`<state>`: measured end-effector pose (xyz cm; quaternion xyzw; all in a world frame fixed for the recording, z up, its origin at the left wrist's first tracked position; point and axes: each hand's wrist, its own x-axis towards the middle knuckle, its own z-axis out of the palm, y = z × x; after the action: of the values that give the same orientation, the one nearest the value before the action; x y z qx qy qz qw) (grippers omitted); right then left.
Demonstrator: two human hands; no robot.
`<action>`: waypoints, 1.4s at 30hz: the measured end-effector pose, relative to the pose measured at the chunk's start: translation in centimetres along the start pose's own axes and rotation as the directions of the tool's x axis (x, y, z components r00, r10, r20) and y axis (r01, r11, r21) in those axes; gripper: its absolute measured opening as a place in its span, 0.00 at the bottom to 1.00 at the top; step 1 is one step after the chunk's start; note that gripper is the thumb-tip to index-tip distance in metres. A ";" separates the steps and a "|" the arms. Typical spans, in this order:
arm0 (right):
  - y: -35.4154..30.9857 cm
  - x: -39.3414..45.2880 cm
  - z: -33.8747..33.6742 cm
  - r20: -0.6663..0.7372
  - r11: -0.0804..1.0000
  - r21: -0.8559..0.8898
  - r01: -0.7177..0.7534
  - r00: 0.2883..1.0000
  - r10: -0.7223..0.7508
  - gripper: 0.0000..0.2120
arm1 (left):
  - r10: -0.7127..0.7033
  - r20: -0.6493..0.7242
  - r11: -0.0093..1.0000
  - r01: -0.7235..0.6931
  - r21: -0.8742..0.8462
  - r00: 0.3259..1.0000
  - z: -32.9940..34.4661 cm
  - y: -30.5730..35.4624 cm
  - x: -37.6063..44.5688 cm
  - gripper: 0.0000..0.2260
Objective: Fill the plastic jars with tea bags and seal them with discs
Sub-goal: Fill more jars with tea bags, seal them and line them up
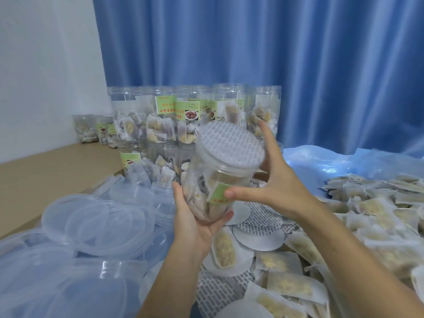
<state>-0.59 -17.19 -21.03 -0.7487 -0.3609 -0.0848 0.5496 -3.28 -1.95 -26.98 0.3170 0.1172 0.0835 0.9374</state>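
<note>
My left hand [195, 221] grips the bottom of a clear plastic jar [213, 189] full of tea bags, tilted toward me at centre. A white patterned disc [229, 145] lies on the jar's mouth. My right hand [275, 182] is spread round the jar's top, thumb on the green label, fingers along the far rim by the disc. Loose discs [259, 235] lie under the jar. Loose tea bags [378, 216] cover the right side.
Filled labelled jars [160, 120] stand stacked at the back before a blue curtain [275, 53]. Several clear plastic lids [91, 223] are heaped on the left. A tan tabletop [46, 171] shows at far left, and blue plastic sheeting [344, 161] lies at right.
</note>
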 end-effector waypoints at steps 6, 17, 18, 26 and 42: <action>0.4 -0.2 1.3 -0.055 0.998 0.064 -0.004 0.998 0.007 0.38 | 0.035 -0.143 0.916 0.026 0.401 0.989 0.7 -0.8 -0.2 0.25; -0.7 0.3 1.6 -0.323 0.970 0.217 -0.110 0.930 0.178 0.34 | 0.392 0.215 0.304 -0.347 0.887 0.894 7.8 2.0 -1.7 0.38; -1.0 0.4 1.8 -0.305 0.964 0.247 -0.103 0.935 0.178 0.31 | 0.409 0.194 0.281 -0.326 0.903 0.892 8.2 3.2 -1.7 0.33; -7.0 5.6 3.9 -0.231 0.976 0.139 -0.166 0.953 0.195 0.50 | 0.331 0.250 0.276 -0.346 0.897 0.910 8.8 12.1 -4.1 0.32; -16.0 12.0 30.5 0.192 0.999 0.054 -0.002 0.981 -0.009 0.26 | 0.424 0.227 -0.082 -0.213 0.974 0.876 -11.6 34.0 -11.1 0.20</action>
<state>-10.28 17.32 -14.26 -0.7376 -0.4159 -0.0032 0.5320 -19.92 28.80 -13.21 0.8876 0.1332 0.2205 0.3818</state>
